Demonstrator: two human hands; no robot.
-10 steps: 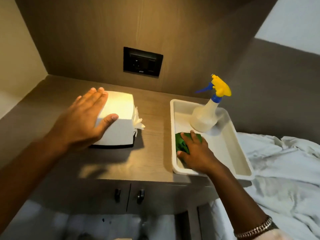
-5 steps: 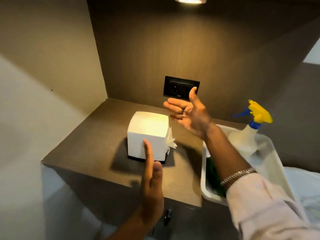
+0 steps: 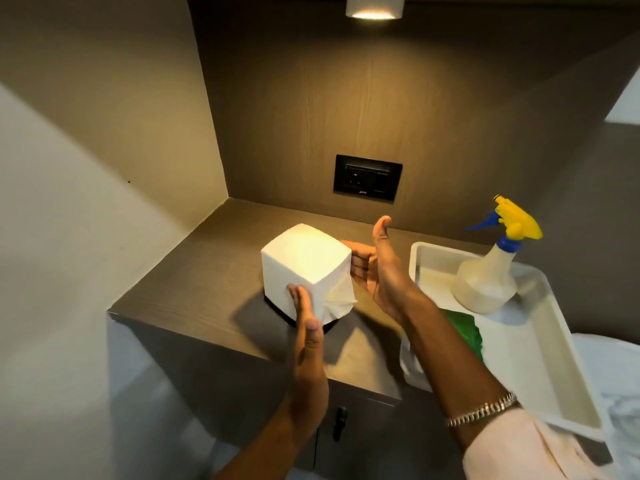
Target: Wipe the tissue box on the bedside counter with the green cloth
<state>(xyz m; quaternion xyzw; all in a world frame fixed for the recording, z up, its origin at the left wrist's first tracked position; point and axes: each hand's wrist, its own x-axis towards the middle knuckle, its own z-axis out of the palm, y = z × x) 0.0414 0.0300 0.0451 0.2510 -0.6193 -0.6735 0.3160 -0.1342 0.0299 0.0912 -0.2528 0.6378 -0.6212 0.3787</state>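
The white tissue box (image 3: 306,265) stands on the brown bedside counter (image 3: 207,271), one corner turned toward me, a tissue (image 3: 337,301) hanging from its right face. My left hand (image 3: 308,337) lies flat against its near face, fingertips touching. My right hand (image 3: 379,271) presses the far right side, thumb pointing up, fingers partly hidden behind the box. The box is held between both hands. The green cloth (image 3: 465,329) lies in the white tray (image 3: 554,368), partly hidden by my right forearm. Neither hand touches it.
A spray bottle (image 3: 485,282) with a yellow and blue trigger stands in the tray's far end. A black socket panel (image 3: 367,177) sits on the back wall. A side wall closes the left. White bedding (image 3: 620,375) lies at the right. Cabinet handles (image 3: 341,422) are below the counter.
My right hand came down from in front of the socket to the box's right side. My left hand moved up against the near face. The box has turned.
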